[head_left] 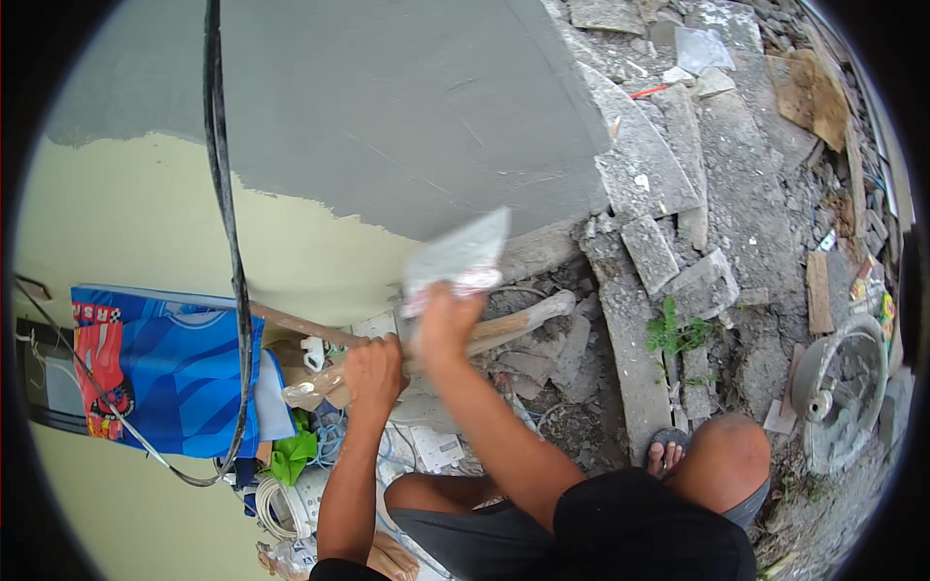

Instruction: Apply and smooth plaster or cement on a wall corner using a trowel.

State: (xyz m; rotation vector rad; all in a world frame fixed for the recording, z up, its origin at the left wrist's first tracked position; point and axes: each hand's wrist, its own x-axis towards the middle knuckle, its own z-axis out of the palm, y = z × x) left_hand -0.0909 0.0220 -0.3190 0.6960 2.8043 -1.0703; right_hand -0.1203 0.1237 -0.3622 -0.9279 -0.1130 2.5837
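Note:
My right hand (449, 320) is closed around the handle of a trowel (465, 247), whose flat pale blade is smeared by motion. The blade is in front of the wall, near the lower edge of its grey plaster (387, 107). To the left of it, my left hand (374, 366) is closed on a wooden stick (305, 322). A thicker, rough wooden pole (523, 321) runs behind both hands; whether the left hand also touches it I cannot tell. Below the plaster shows a pale yellow wall surface (320, 242).
Black cables (221, 155) hang down at left before a blue printed sheet (184, 358). Green cloth (294, 448) and a coiled white cable (278, 505) lie below. Broken concrete slabs (644, 155) cover the right side, with a small plant (675, 332) and a mortar-stained bucket (843, 397).

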